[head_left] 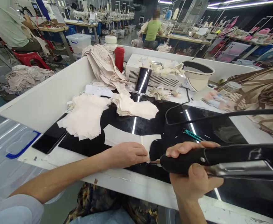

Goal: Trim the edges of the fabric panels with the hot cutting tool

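My right hand (192, 171) is wrapped round a thick black handheld tool (234, 157) with a silver lever on its side. A thin coppery metal tip (155, 161) sticks out from the tool's left end. My left hand (130, 154) pinches the lower corner of a curved white fabric piece (122, 135), right beside that tip. The fabric piece lies flat on a glossy black board (160, 124). Just beyond it are a stack of cream fabric pieces (85, 115) and a second cream stack (135, 105).
A phone (49, 139) lies at the board's left. Teal snips (193, 135) and a black cord (220, 114) are to the right. Behind stand a white box (155, 73) with scraps, a red bottle (119, 59) and a cream bin (198, 74). Two other people sit farther off.
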